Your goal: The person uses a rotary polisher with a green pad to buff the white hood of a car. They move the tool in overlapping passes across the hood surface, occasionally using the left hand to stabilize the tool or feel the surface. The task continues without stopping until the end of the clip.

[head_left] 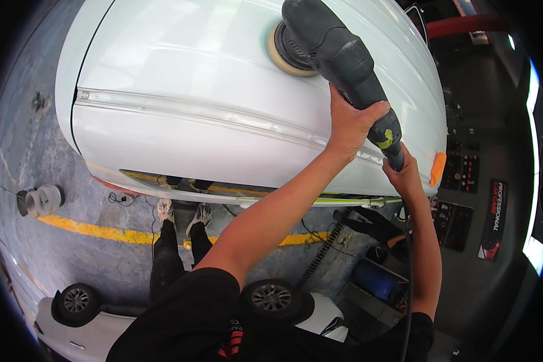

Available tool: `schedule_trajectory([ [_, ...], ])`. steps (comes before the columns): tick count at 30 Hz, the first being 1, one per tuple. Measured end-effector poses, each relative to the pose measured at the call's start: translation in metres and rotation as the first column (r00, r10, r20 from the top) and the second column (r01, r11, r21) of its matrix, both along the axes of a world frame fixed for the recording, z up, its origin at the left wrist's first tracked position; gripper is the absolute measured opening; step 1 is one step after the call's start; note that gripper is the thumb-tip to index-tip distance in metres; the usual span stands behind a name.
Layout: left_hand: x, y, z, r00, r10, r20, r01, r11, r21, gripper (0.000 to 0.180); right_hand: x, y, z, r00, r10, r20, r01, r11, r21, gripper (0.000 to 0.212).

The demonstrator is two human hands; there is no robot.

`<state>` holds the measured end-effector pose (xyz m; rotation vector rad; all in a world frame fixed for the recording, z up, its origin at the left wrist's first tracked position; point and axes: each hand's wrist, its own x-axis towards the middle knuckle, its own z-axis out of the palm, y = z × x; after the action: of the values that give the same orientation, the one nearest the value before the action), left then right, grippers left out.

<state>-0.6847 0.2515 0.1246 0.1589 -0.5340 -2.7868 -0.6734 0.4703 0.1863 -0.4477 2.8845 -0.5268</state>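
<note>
Both of my hands hold a black power polisher (350, 57) over a white vehicle's roof (211, 72). My left hand (351, 123) is closed around the middle of its body, with the thumb over the top. Behind it, my right hand (404, 172) grips the narrow rear end, where yellow-green tape (386, 139) is wrapped. The polisher's round pad (282, 51) lies against the roof at the far side, partly hidden by the tool's head. A dark cord (409, 271) runs down alongside my right forearm.
An orange cloth (438, 169) lies on the roof's right edge. A roof channel (193, 111) crosses the panel. Below are shoes (165, 210), floor cables (123, 199), a black corrugated hose (320, 256), buckets (45, 199), and another white car (96, 338) behind. Wall panels (452, 226) hang at right.
</note>
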Motion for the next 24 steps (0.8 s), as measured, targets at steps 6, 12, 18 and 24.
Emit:
schedule_trajectory([
  [6,0.001,0.012,-0.004,1.000,0.000,-0.029,0.000,1.000,-0.003,0.078,0.000,0.011,-0.001,1.000,0.010,-0.010,-0.011,1.000,-0.012,0.023],
  [12,0.001,-0.013,-0.008,0.998,0.056,-0.011,-0.056,0.997,-0.047,0.076,-0.013,-0.015,-0.004,0.998,0.063,-0.009,-0.063,0.998,0.005,0.023],
  [18,0.004,-0.049,-0.008,0.993,0.117,-0.016,-0.118,0.992,-0.036,0.076,-0.023,-0.059,0.001,0.994,0.106,0.003,-0.106,0.994,0.027,0.022],
  [24,0.006,-0.079,-0.011,0.982,0.186,-0.041,-0.186,0.982,-0.010,0.078,-0.029,-0.092,-0.002,0.991,0.135,0.017,-0.136,0.991,0.019,0.021],
])
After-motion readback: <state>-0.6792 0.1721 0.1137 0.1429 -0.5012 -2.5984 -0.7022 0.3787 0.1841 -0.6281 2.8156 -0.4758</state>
